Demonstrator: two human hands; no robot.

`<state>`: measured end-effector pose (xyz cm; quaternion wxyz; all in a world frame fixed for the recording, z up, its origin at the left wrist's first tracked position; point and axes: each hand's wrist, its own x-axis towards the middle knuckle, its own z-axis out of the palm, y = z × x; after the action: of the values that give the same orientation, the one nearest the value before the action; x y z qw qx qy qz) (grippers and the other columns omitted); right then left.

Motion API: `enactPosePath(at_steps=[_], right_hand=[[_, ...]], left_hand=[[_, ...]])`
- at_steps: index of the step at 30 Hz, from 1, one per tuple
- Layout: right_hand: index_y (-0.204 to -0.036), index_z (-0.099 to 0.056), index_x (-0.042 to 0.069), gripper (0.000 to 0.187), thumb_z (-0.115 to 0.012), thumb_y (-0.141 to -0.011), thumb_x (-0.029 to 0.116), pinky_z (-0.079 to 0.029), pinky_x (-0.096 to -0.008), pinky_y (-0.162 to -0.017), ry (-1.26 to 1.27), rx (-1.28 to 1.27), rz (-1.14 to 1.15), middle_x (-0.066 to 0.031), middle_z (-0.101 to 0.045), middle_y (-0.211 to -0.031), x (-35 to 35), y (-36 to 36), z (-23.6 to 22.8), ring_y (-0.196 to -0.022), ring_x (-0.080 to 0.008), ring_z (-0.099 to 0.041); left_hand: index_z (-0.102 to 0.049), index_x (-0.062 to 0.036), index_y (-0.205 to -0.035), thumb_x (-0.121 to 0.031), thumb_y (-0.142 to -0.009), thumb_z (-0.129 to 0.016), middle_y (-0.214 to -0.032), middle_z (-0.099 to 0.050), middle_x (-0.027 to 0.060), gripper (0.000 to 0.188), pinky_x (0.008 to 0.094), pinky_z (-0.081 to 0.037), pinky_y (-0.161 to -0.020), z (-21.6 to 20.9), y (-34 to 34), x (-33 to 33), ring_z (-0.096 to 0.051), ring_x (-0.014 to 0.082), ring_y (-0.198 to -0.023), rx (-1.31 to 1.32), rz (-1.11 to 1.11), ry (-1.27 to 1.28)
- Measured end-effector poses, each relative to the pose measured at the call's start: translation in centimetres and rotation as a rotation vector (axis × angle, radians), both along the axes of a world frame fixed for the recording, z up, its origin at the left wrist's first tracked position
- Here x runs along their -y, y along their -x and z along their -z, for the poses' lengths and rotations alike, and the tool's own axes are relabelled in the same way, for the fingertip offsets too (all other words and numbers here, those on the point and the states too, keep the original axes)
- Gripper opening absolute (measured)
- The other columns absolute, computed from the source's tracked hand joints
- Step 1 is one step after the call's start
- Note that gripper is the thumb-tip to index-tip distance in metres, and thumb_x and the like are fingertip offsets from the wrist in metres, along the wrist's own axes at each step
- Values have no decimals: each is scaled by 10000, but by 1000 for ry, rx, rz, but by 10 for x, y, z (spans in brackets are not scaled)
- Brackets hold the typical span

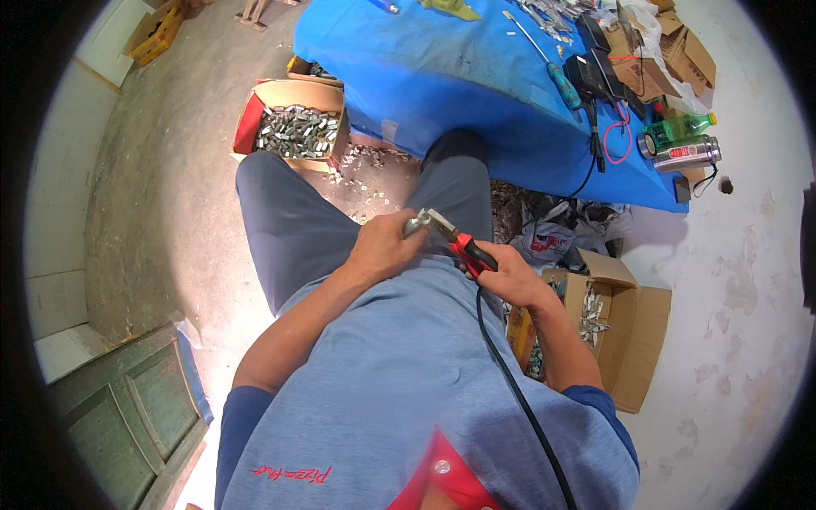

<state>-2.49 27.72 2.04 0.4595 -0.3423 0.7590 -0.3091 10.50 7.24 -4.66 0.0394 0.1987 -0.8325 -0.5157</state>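
Over my lap, my left hand (384, 248) is closed around a small silvery metal piece (413, 227), its end poking out past the fingers. My right hand (510, 275) grips pliers (465, 246) with red and black handles. The jaws of the pliers point up and left, right beside the end of the metal piece. Whether the jaws bite on it is too small to tell.
Ahead is a blue-covered table (408, 64) with a screwdriver (544, 59), green bottle (684, 127) and steel flask (688, 155). Cartons of metal parts stand left (246, 127) and right (642, 340). A black cable (518, 382) hangs down my front.
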Motion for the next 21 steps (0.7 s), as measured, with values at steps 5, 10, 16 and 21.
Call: enactPosePath(at_steps=[5, 10, 16, 21], right_hand=[[-1291, -595, 40, 517, -556, -776, 35, -466, -232, -787, 41, 280, 161, -18, -652, -991, -5, -1, 5, -885, -93, -589], [-1221, -588, 6, 453, -535, -772, 36, -464, -268, -798, 35, 184, 103, -57, -635, -933, -1, -2, -10, -874, -143, -592], [-1355, -501, 15, 628, -513, -728, 59, -467, -359, -891, 117, -98, -13, -212, -613, -1075, -4, -8, -6, -1003, -322, -605], [-1384, -464, 17, 649, -527, -742, 96, -454, -397, -934, 71, -141, -63, -234, -578, -1163, -1, -6, -2, -1078, -360, -576]], left_hand=[[-636, 17, -903, -250, -915, -661, -655, -579, 136, 268, 374, -419, -562, 3, -1, 2, -525, 199, -577, -11, 6, -54], [-620, 28, -874, -236, -918, -667, -633, -538, 103, 272, 357, -400, -548, 3, -1, 2, -476, 151, -582, -13, -6, -86], [-622, 25, -880, -224, -926, -664, -631, -526, 55, 257, 326, -387, -545, -6, 0, 2, -456, 116, -592, -13, -27, -182], [-642, 16, -927, -234, -941, -657, -679, -529, -31, 251, 271, -371, -549, 10, -2, 4, -440, 64, -623, -56, -14, -353]])
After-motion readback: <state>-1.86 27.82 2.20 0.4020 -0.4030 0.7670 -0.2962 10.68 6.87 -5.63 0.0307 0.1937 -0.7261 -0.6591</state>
